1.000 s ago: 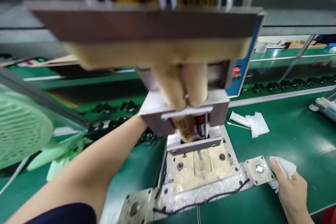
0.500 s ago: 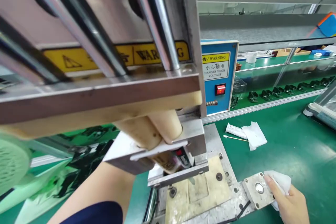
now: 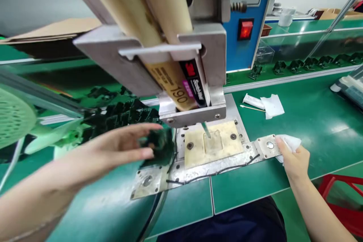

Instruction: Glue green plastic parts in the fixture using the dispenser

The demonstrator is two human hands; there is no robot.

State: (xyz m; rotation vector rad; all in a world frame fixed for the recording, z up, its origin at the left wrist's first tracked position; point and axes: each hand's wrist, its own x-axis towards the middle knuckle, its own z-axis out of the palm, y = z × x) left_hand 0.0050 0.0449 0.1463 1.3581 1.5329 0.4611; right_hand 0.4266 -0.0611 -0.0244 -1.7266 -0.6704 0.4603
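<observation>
My left hand [image 3: 113,151] is blurred by motion and carries a small black part [image 3: 159,144] at its fingertips, just left of the metal base plate [image 3: 198,170]. A beige fixture pad [image 3: 212,143] with a shallow recess sits on that plate under the dispenser's needle [image 3: 206,130]. Above it two tan adhesive cartridges [image 3: 176,83] are clamped in a metal bracket [image 3: 210,53]. My right hand [image 3: 293,157] rests at the plate's right end, its fingers closed on a white wipe [image 3: 290,141] beside a round metal button [image 3: 270,145].
A blue control box [image 3: 249,41] with a red switch stands behind the dispenser. A white tube [image 3: 252,101], a swab and a wipe [image 3: 272,106] lie on the green bench. Rows of black parts [image 3: 309,62] line the conveyor. A green fan [image 3: 14,121] is at left.
My left hand has come out from behind the machine toward the plate, holding a black part. The camera has dropped and moved closer. My right hand stays on the wipe.
</observation>
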